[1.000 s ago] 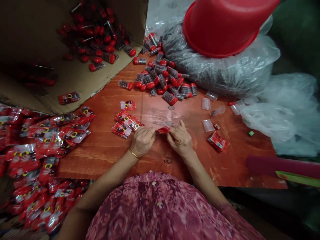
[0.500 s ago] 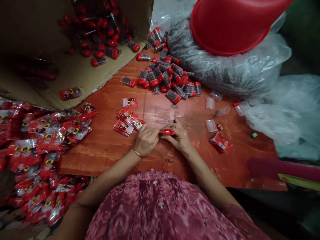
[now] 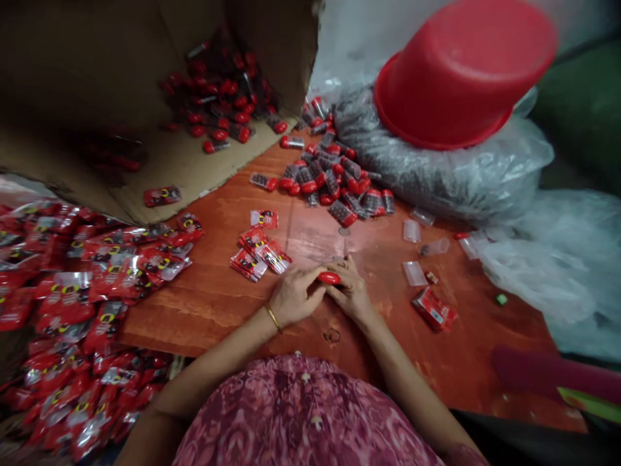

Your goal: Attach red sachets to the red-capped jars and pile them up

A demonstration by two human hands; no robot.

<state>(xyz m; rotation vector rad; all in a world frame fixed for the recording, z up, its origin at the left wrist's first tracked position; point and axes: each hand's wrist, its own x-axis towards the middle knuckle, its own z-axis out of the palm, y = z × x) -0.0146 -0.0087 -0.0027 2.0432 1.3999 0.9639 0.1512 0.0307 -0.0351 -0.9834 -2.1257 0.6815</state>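
Both hands meet over the wooden table around a small red-capped tube. Only its shiny red cap (image 3: 329, 277) shows; the body is hidden behind the fingers. My right hand (image 3: 353, 294) is closed around it from the right. From the left, the thumb and fingers of my left hand (image 3: 295, 299) pinch at the cap's near side. A gold bangle circles the left wrist. Just beyond the left hand lie several red printed packets (image 3: 252, 239) in a loose stack. Farther away is a heap of clear tubes (image 3: 334, 178) with red caps and dark beads inside.
A cardboard box (image 3: 252, 152) on its side holds more tubes. Red packets (image 3: 111, 265) pile at the left. A red tub (image 3: 466, 77) sits upside down on a plastic bag (image 3: 412, 162). Empty clear cups (image 3: 414, 273) and a packet bundle (image 3: 434, 309) lie at the right.
The left thumb and fingers have closed in around the red cap, nearer the right hand. The whole view has shifted, with things appearing lower in the picture.
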